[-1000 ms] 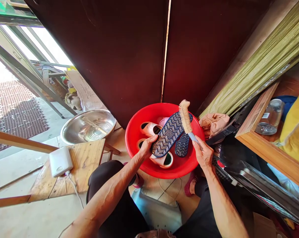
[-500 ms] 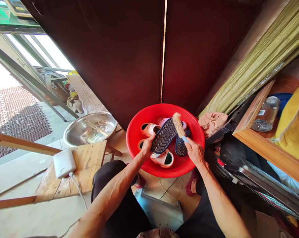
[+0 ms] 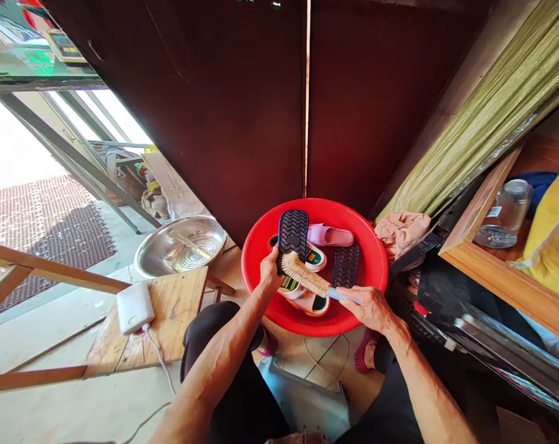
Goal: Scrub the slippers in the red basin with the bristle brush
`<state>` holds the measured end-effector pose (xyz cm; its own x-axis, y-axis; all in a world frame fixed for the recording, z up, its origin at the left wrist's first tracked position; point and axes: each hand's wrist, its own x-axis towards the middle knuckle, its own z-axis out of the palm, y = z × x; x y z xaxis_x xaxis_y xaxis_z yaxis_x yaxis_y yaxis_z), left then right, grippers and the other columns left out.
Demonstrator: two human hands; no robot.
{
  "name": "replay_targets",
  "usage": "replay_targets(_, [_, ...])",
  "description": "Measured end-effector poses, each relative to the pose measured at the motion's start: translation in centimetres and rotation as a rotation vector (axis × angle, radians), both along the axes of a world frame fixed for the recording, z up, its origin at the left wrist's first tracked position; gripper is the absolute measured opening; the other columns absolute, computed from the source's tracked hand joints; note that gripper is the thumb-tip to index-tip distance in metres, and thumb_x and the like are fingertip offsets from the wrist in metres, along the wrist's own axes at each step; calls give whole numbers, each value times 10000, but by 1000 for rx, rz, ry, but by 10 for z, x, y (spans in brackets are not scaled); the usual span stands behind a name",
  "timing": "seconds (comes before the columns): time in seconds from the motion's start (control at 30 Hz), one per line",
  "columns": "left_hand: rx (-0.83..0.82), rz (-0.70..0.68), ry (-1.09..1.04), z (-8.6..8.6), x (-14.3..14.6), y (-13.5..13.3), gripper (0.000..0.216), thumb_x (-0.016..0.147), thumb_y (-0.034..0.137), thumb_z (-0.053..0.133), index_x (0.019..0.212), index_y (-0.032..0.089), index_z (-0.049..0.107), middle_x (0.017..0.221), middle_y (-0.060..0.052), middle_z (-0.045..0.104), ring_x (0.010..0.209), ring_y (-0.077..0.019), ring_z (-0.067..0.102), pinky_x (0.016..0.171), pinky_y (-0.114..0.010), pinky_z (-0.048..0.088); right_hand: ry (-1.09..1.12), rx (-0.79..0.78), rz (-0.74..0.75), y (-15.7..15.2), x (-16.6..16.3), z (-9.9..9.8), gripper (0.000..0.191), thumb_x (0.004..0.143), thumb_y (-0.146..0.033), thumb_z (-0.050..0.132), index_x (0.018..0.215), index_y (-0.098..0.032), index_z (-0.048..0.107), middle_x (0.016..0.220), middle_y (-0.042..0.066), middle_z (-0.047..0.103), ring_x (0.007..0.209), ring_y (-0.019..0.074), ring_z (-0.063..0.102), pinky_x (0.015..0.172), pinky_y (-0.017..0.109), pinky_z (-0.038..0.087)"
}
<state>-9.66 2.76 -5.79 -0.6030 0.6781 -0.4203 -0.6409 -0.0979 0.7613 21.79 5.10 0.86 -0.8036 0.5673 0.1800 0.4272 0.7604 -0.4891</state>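
Over a red plastic tub, my left hand grips a dark slipper, its zigzag-patterned sole turned up. My right hand is closed round the light blue handle of a scrub brush. The brush's pale bristles touch the sole near my left fingers. Inside the tub lie a second dark slipper with its sole up, a pink slipper and several white slippers, one of them a white slipper at the front. The held slipper and the brush partly cover the white ones.
Left of the tub stands a steel basin with a brush-like thing in it. A white power bank with a cable sits on a wooden stool. Dark doors rise behind; a wooden shelf and a pink cloth are at right.
My left hand has tilted the slipper more upright. The brush has swung left and down, from beside the slipper onto the lower part of its sole. The pink slipper shows more.
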Motion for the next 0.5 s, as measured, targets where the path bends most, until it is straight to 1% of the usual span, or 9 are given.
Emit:
replay_targets(0.07, [4,69,-29,-1,0,1,455,891,485,813,1198,152,768,753,3,758,621,-139,672,645,-239,578,-4,16,-13,2,7,2,351,1052,-318,570,1285,-291,832,1014,64,859,807,186,774,741,255,569])
replay_targets(0.1, [6,75,-39,-2,1,1,445,874,484,832,1153,143,769,720,11,736,589,-128,644,612,-230,555,-15,42,-26,2,9,2,349,1050,-322,573,1276,-293,837,981,61,856,789,184,769,719,250,554])
replay_targets(0.2, [3,37,-30,-7,3,-1,418,833,492,870,1016,135,751,612,47,640,525,-101,564,532,-207,463,-96,134,-98,2,9,-3,351,1038,-331,585,1284,-303,835,872,51,828,731,176,745,632,241,481])
replay_targets(0.27, [-4,20,-7,-9,4,-2,424,809,503,886,951,134,734,584,53,603,531,-100,546,526,-208,427,-164,181,-184,5,8,-9,354,1026,-334,596,1287,-310,834,828,48,809,702,176,727,583,249,429])
replay_targets(0.37, [4,-6,9,-6,6,-1,438,794,512,893,926,133,720,608,41,610,584,-118,573,567,-226,432,-196,253,-337,10,6,-15,358,1020,-346,590,1257,-277,848,801,61,790,657,180,695,549,269,384])
replay_targets(0.43, [5,-1,-1,-3,7,0,412,800,488,887,932,137,716,614,41,609,599,-126,583,589,-235,443,-143,303,-338,6,5,-19,382,1043,-366,558,1269,-256,846,808,71,783,642,172,676,548,271,378])
replay_targets(0.5, [-1,16,-22,-2,8,1,358,817,453,867,898,147,699,618,36,612,592,-125,578,586,-236,445,-69,333,-244,-2,3,-24,407,1074,-375,519,1310,-258,830,817,70,774,634,154,661,556,262,379])
